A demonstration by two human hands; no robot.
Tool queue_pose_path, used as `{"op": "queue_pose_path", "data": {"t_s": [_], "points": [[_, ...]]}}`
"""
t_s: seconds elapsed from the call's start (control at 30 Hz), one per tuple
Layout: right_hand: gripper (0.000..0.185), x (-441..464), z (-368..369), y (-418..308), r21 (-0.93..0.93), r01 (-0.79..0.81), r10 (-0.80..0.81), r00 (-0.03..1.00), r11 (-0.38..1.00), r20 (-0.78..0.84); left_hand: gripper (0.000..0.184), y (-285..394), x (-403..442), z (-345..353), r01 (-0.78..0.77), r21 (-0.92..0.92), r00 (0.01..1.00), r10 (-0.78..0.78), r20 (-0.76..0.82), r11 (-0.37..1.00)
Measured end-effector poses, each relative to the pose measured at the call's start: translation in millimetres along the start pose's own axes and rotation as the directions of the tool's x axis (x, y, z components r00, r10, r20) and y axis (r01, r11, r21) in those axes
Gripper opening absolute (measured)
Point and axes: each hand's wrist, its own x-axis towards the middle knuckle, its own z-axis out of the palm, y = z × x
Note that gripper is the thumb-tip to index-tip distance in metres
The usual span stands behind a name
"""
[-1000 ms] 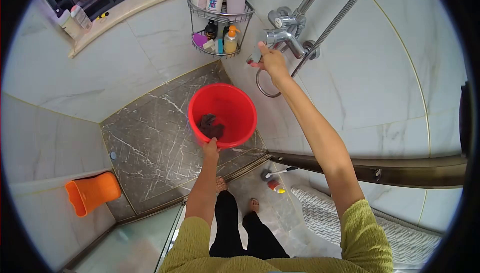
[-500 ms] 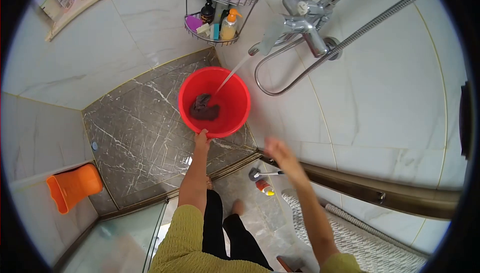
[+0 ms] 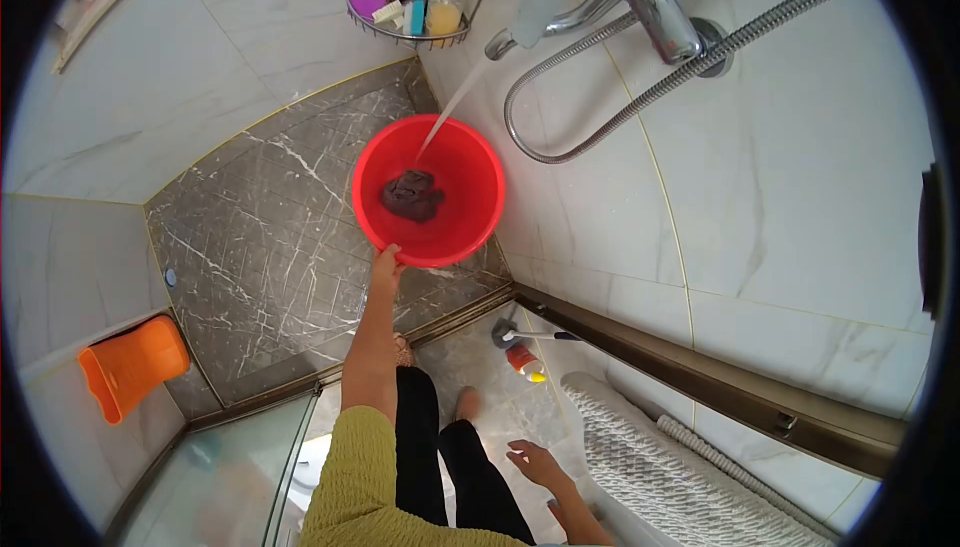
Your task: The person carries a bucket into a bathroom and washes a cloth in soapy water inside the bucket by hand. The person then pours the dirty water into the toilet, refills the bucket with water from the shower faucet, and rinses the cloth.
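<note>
My left hand (image 3: 387, 262) grips the near rim of a red bucket (image 3: 478, 217), fingers wrapped over its edge. Inside lies a wet-looking, dark brown cloth (image 3: 412, 197), bunched towards the left. A stream of water (image 3: 452, 112) runs from the chrome tap spout (image 3: 500, 44) into the bucket. Lower down, near my black-trousered legs, my right hand (image 3: 535, 464) hangs apart from everything, its fingers spread and holding nothing.
A corner rack (image 3: 410, 39) with bottles hangs above the bucket. The shower hose (image 3: 620, 127) loops along the right wall. An orange container (image 3: 135, 367) is at left. A brush (image 3: 508, 334) and a red bottle (image 3: 524, 362) lie beyond the metal door track (image 3: 700, 377).
My right hand has dropped from beside the bucket towards my body. My left hand keeps its hold on the rim. The view has shifted, and the cloth looks more bunched.
</note>
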Motion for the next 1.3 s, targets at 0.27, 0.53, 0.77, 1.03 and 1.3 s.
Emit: {"op": "queue_pose_path", "data": {"t_s": [0.27, 0.53, 0.77, 1.03, 1.3], "points": [[0.026, 1.0, 0.5, 16.6, 0.051, -0.044, 0.048, 0.995, 0.998, -0.092, 0.032, 1.3, 12.5, 9.7, -0.102, -0.047, 0.994, 0.1, -0.041, 0.994], [0.023, -22.9, 17.7, 45.1, 0.077, -0.075, 0.08, 0.995, 0.994, -0.067, 0.039, 28.7, 20.1, 16.3, -0.217, -0.066, 0.975, 0.219, 0.025, 0.974], [0.024, -39.3, 27.0, 68.4, 0.045, -0.103, 0.105, 0.994, 0.994, -0.04, 0.054, 45.9, -57.1, -33.7, -0.375, 0.775, 0.852, 0.519, 0.071, 0.508], [0.027, -60.4, 2.6, 74.1, 0.152, -0.021, 0.022, 1.0, 0.988, -0.006, 0.025, -93.3, -284.5, -268.5, -0.305, 0.729, 0.712, 0.362, 0.602, -0.613], [0.027, -107.3, -27.5, 156.8, 0.201, -0.005, 0.011, 1.0, 0.98, -0.028, 0.033, -150.9, -594.8, -339.4, -0.051, 0.867, 0.949, -0.295, -0.112, -0.495]]}}
